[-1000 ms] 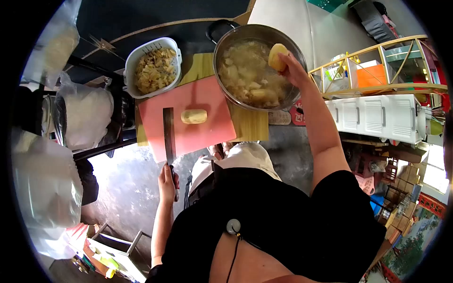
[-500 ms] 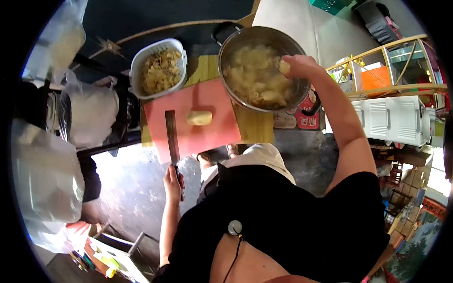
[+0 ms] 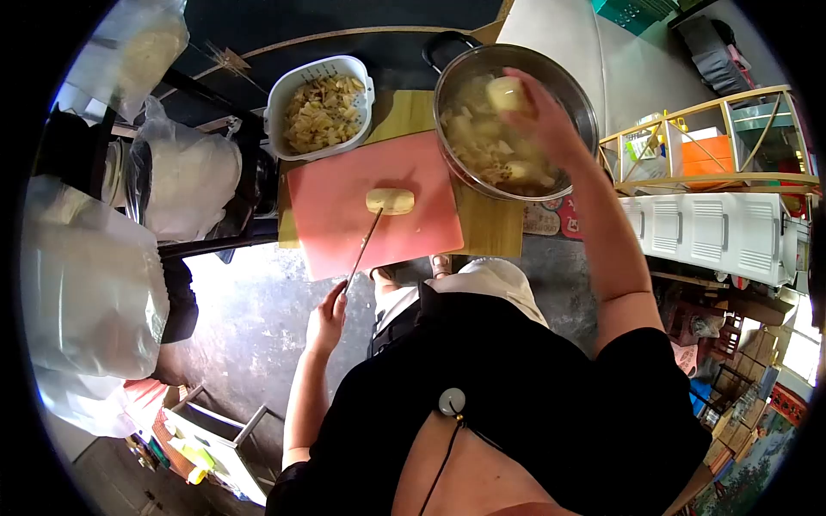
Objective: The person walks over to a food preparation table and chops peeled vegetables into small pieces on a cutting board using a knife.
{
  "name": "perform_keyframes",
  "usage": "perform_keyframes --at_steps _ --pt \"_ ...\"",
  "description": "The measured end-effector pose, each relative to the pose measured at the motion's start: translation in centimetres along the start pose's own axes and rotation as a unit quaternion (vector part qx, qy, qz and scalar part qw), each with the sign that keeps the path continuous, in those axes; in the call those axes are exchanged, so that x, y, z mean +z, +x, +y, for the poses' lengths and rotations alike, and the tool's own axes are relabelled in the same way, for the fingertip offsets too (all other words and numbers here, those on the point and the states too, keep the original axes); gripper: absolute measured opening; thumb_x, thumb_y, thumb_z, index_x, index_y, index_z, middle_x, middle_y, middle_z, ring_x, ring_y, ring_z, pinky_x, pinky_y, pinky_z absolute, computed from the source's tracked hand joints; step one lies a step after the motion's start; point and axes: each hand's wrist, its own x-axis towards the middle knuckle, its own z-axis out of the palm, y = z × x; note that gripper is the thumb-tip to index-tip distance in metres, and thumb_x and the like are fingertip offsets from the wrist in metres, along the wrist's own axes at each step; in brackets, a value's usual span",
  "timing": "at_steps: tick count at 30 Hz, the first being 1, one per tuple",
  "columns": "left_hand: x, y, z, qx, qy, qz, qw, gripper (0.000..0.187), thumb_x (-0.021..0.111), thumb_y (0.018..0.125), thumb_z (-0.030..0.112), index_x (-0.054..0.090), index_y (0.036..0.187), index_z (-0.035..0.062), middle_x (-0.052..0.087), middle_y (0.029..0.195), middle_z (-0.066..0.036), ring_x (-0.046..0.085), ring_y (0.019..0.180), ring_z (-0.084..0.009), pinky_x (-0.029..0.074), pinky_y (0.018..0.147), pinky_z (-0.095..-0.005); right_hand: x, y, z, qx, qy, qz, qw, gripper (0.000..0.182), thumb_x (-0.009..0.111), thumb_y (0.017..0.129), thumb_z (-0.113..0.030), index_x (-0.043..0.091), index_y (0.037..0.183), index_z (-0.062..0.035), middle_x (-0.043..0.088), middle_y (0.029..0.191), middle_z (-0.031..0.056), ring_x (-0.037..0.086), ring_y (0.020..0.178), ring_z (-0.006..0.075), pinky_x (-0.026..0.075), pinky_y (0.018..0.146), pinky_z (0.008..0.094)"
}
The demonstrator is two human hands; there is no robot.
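Note:
My left hand (image 3: 327,318) is closed round the handle of a kitchen knife (image 3: 365,247), its blade seen nearly edge-on with the tip overlapping a pale yellow vegetable piece (image 3: 391,201). That piece lies on a pink cutting board (image 3: 331,228). Over the large metal pot (image 3: 588,112), my right hand (image 3: 544,116) grips another pale vegetable piece (image 3: 508,93), thick and rounded. Below it, more pale chunks (image 3: 520,173) sit in cloudy liquid. A white basket (image 3: 368,90) behind the board holds many small cut pieces (image 3: 323,116).
Board and pot rest on a wooden surface (image 3: 404,112). Plastic-wrapped stacks (image 3: 95,275) stand along the left. To the right are a white drawer unit (image 3: 705,228) and a shelf with an orange box (image 3: 707,155). A metal-framed stand (image 3: 219,447) is at lower left.
My right hand has moved inward over the pot, showing more of the piece it grips. The knife has turned from broadside to edge-on, its tip now at the piece on the board.

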Motion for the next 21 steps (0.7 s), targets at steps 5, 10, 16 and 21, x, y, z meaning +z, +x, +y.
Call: perform_keyframes --at_steps 5,10,16,21 --pt "-0.6 3.3 0.0 0.051 0.08 0.021 0.995 0.038 0.042 0.092 0.037 0.054 0.12 0.0149 0.063 0.085 -0.019 0.061 0.079 -0.0355 0.046 0.069 -0.0434 10.6 -1.2 -1.4 -0.047 -0.198 -0.038 0.978 0.061 0.069 0.074 -0.022 0.043 0.127 -0.0073 0.049 0.119 0.0174 0.049 0.11 0.03 0.039 0.093 0.0349" --pt "0.7 9.8 0.6 0.155 0.056 0.078 0.983 0.04 0.042 0.092 0.04 0.055 0.118 0.0117 0.063 0.08 -0.019 0.062 0.072 -0.0331 0.047 0.065 -0.0413 15.2 -3.4 3.0 -0.015 -0.22 -0.099 0.97 0.065 0.069 0.073 -0.032 0.04 0.127 -0.0078 0.049 0.12 0.0205 0.049 0.108 0.0362 0.041 0.09 0.0398" --pt "-0.8 10.4 1.7 0.04 -0.176 0.016 0.984 0.042 0.044 0.093 0.037 0.056 0.115 0.0038 0.05 0.056 -0.003 0.046 0.044 -0.0098 0.037 0.043 -0.0265 20.3 -1.6 15.4 0.082 -0.208 -0.105 0.969 0.066 0.071 0.07 -0.021 0.04 0.127 -0.0133 0.044 0.126 0.0155 0.047 0.111 0.0359 0.042 0.09 0.0413" --pt "-1.5 7.9 0.1 -0.037 -0.205 0.015 0.978 0.041 0.043 0.093 0.037 0.056 0.117 0.0061 0.048 0.055 -0.001 0.044 0.043 -0.0085 0.035 0.04 -0.0249 21.4 -1.2 15.9 0.089 -0.171 -0.065 0.979 0.064 0.071 0.069 -0.011 0.042 0.126 -0.0122 0.046 0.124 0.0118 0.048 0.109 0.0346 0.043 0.09 0.0407"
